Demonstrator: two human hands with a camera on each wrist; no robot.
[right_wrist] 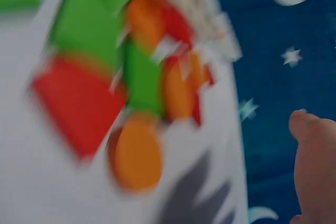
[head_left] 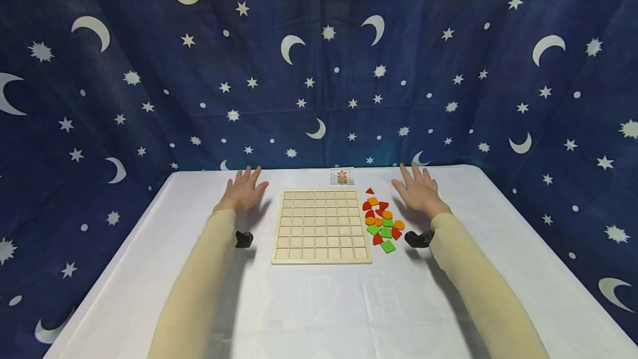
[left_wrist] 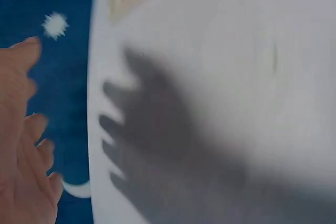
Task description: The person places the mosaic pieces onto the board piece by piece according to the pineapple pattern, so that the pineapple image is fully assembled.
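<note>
- White cloth over the table (head_left: 319, 303), smooth, faint printed marks near the front edge.
- Dark blue backdrop (head_left: 319, 71) with white moons, stars and dots, hung behind and to both sides.
- Pale wooden grid board (head_left: 321, 226) flat at table centre, square, divided into small square cells; all cells bare.
- Small printed pattern card (head_left: 341, 176) just beyond the board's far edge, detail too small to read.
- Loose pile of flat coloured pieces (head_left: 382, 219) just beside the board's right edge: red, orange and green; triangles, squares, rounds and quarter-rounds, some overlapping. Blurred in the right wrist view.
- Left hand (head_left: 242, 190) palm down, left of the board near its far corner, fingers spread and straight, nothing held; shadow on the cloth in the left wrist view.
- Right hand (head_left: 417, 190) palm down, right of the pile, fingers spread and straight, nothing held, apart from the pieces.
- Cream sleeves (head_left: 199, 281) on both forearms; dark wrist-mounted cameras (head_left: 243, 239) under each wrist.
</note>
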